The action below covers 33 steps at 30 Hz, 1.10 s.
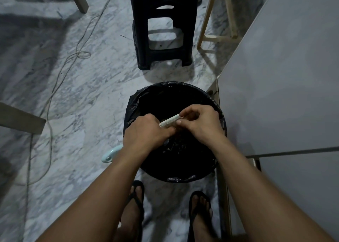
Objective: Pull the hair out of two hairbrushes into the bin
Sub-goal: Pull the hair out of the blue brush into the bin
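Head view looks straight down on both bare hands working over a round bin [139, 102] lined with a black bag, standing on a marbled grey floor [88, 87]. The left hand [145, 131] is closed around a pale hairbrush [169, 121]; its mint-coloured handle end [111, 154] sticks out below the wrist, past the bin's left rim. The brush head shows as a light, speckled edge between the two hands, tilted up toward the right. The right hand [200, 125] has its grip pressed together at the far end of that brush head, thumb and fingertips pinched close on it; whether hair lies between them cannot be told. Dark tangled matter [175, 144] sits under the hands, inside the bin, too dim to make out. A black plastic stool [161, 27] stands beyond the bin. A grey worktop [286, 76] runs along the right side, its corner just beside the bin's rim. A thin cable [60, 73] trails across the floor on the left. Two feet in black flip-flops [136, 199] stand near the bin's near edge.
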Tool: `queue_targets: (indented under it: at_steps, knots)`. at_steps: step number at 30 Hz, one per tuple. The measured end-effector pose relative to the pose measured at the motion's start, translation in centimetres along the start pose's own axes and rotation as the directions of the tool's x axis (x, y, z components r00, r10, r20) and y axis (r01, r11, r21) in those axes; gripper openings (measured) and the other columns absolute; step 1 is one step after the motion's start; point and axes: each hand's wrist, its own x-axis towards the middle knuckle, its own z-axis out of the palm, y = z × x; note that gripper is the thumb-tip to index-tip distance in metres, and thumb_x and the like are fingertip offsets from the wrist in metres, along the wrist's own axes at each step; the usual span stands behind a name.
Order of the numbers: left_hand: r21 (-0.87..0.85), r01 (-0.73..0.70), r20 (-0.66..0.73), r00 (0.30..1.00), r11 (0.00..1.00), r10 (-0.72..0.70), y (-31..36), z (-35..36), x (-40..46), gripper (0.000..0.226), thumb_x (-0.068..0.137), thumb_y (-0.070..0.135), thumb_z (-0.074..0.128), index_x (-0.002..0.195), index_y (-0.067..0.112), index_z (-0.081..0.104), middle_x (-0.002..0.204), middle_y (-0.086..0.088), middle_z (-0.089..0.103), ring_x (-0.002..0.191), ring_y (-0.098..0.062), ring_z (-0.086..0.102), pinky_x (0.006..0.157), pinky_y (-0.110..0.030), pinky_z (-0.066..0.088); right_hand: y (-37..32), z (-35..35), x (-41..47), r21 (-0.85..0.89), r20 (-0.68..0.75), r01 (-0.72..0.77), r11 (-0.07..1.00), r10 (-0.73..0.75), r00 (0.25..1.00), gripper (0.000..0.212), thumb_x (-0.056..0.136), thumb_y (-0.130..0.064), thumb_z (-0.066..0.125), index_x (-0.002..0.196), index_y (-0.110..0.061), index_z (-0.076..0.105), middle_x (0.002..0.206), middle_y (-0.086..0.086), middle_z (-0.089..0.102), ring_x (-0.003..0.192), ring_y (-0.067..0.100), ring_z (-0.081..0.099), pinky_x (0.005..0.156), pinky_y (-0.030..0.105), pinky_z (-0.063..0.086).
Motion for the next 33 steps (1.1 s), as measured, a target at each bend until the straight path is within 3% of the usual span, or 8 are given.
queue_targets:
  at_steps: [5,10,17,22,25,29,31,33]
  knots:
    - [-0.01,0.002,0.0,1.0,1.0,-0.002,0.1,-0.4,0.0,0.045,0.067,0.065,0.065,0.074,0.021,0.067,0.072,0.001,0.065,0.068,-0.02,0.063,0.051,-0.029,0.037,0.0,-0.9,0.4,-0.061,-0.061,0.015,0.998,-0.019,0.998,0.013,0.078,-0.015,0.076,0.072,-0.027,0.074,0.069,-0.007,0.07,0.066,0.004,0.063,0.062,0.014,0.044]
    - [-0.055,0.016,0.003,1.0,0.998,-0.016,0.3,-1.1,-0.1,0.043,0.07,0.063,0.063,0.071,0.021,0.068,0.067,0.003,0.063,0.064,-0.016,0.06,0.049,-0.028,0.033,-0.3,-1.2,0.6,-0.094,-0.219,-0.053,0.994,0.031,0.975,0.02,0.08,-0.015,0.07,0.064,-0.026,0.065,0.064,-0.008,0.063,0.07,0.014,0.062,0.068,0.023,0.045]
    - [-0.068,0.049,-0.018,0.999,0.996,-0.051,0.3,-1.6,-0.1,0.041,0.074,0.059,0.062,0.069,0.018,0.065,0.068,0.001,0.062,0.065,-0.019,0.058,0.053,-0.03,0.035,-0.9,-1.2,0.4,-0.043,-0.409,-0.143,0.989,0.114,0.905,0.014,0.087,-0.014,0.059,0.076,-0.023,0.061,0.075,-0.004,0.058,0.081,0.018,0.055,0.072,0.024,0.035]
    - [-0.027,0.09,-0.031,0.995,0.996,-0.091,-0.9,-2.1,0.2,0.038,0.076,0.057,0.062,0.081,0.02,0.068,0.071,0.003,0.06,0.065,-0.019,0.056,0.059,-0.032,0.039,-0.1,-2.1,0.9,0.008,-0.48,-0.231,0.973,0.206,0.853,0.013,0.087,-0.012,0.056,0.079,-0.02,0.061,0.082,0.002,0.062,0.091,0.027,0.061,0.075,0.026,0.039]
    - [0.004,0.097,-0.034,0.995,0.995,-0.096,-1.4,-2.1,0.2,0.038,0.076,0.057,0.062,0.081,0.02,0.067,0.072,0.002,0.059,0.069,-0.023,0.056,0.06,-0.032,0.039,0.6,-2.5,1.3,-0.044,-0.298,-0.203,0.978,0.181,0.937,0.016,0.081,-0.009,0.06,0.074,-0.023,0.062,0.085,0.0,0.067,0.092,0.025,0.064,0.078,0.029,0.048]
    - [0.039,0.058,-0.041,0.998,0.998,-0.056,-1.2,-1.9,0.1,0.041,0.076,0.059,0.062,0.079,0.018,0.065,0.075,-0.001,0.06,0.07,-0.025,0.056,0.062,-0.033,0.04,-0.3,-2.6,0.9,0.115,0.127,-0.15,0.982,0.136,0.983,0.05,0.059,-0.014,0.064,0.108,-0.022,0.062,0.108,-0.002,0.06,0.103,0.013,0.058,0.074,0.027,0.045]
    - [0.054,0.03,-0.053,0.998,0.998,-0.027,-0.7,-1.6,-0.1,0.042,0.075,0.06,0.061,0.083,0.019,0.066,0.076,0.0,0.061,0.072,-0.025,0.057,0.062,-0.033,0.039,-0.7,-1.9,0.9,0.229,0.183,-0.178,0.957,0.137,0.974,0.057,0.058,-0.025,0.062,0.115,-0.023,0.063,0.113,-0.005,0.063,0.102,0.01,0.059,0.076,0.028,0.044]
    - [0.065,0.011,-0.07,0.998,0.998,-0.006,-0.3,-1.4,-0.2,0.045,0.074,0.062,0.061,0.088,0.021,0.068,0.079,-0.001,0.063,0.074,-0.026,0.059,0.062,-0.033,0.041,-0.7,-1.0,0.9,0.185,0.184,-0.161,0.969,0.127,0.975,0.041,0.071,-0.036,0.063,0.111,-0.026,0.068,0.107,-0.005,0.068,0.1,0.012,0.062,0.08,0.031,0.047]
